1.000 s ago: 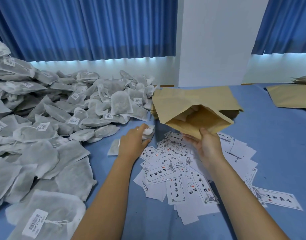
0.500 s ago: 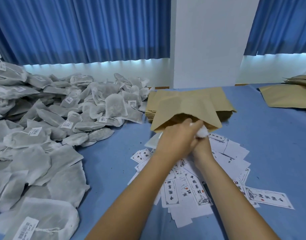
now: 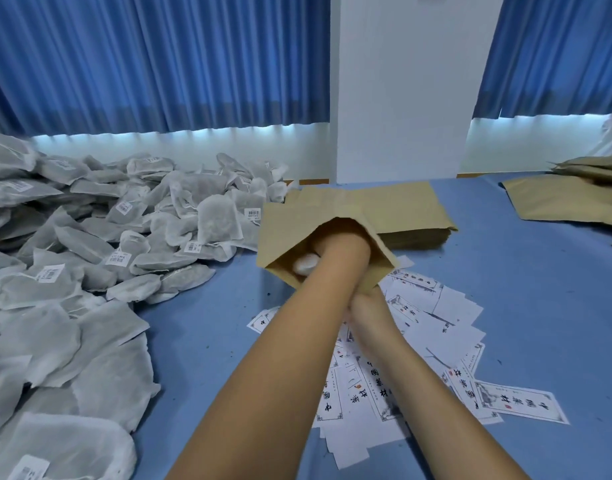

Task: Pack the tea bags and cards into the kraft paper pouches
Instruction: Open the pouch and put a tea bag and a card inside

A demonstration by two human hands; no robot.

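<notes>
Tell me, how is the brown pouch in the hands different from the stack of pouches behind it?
The held pouch is puffed open, with the left hand and a tea bag inside; the stack of pouches is flat and closed. The held pouch is gripped by the right hand above the cards; the stack of pouches rests on the blue table. Both are plain kraft-brown paper.

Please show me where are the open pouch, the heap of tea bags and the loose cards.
open pouch (image 3: 290,230), head view, on its upper paper face.
heap of tea bags (image 3: 86,245), head view, on a bag near the heap's middle.
loose cards (image 3: 449,317), head view, on a pale card near the spread's middle.
</notes>
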